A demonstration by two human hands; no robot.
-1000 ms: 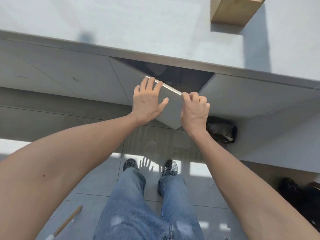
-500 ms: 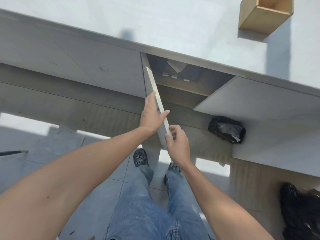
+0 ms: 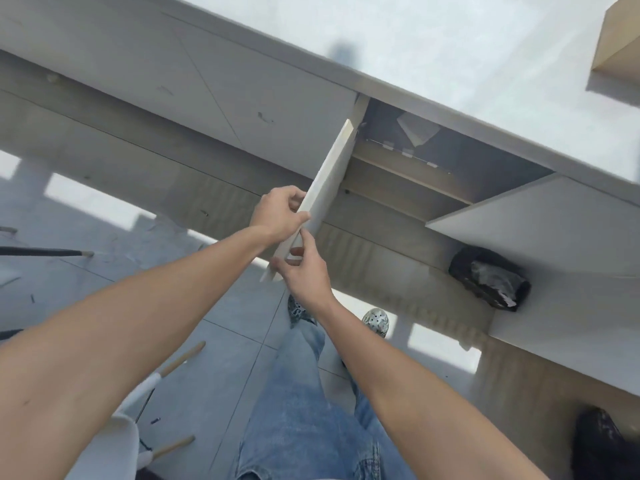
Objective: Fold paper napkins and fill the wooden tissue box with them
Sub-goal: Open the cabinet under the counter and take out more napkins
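Observation:
A grey cabinet door (image 3: 329, 174) under the white counter (image 3: 450, 57) stands swung out towards me, edge on. My left hand (image 3: 277, 216) grips the door's outer edge from the left. My right hand (image 3: 304, 268) pinches the same edge lower down, near its bottom corner. Inside the open cabinet lies a white pack of paper napkins (image 3: 417, 131) on a shelf. The wooden tissue box (image 3: 620, 39) sits on the counter at the far right, partly cut off by the frame.
A second cabinet door (image 3: 540, 230) hangs open to the right. A black bag (image 3: 491, 282) lies on the floor below it, another dark bag (image 3: 606, 445) at the bottom right. A white chair with wooden legs (image 3: 138, 410) stands at my left. My legs and shoes are below.
The door has swung further open, from nearly closed to edge on. Both hands followed its edge outward and down. My view shifted left, so the box now sits at the frame's right edge.

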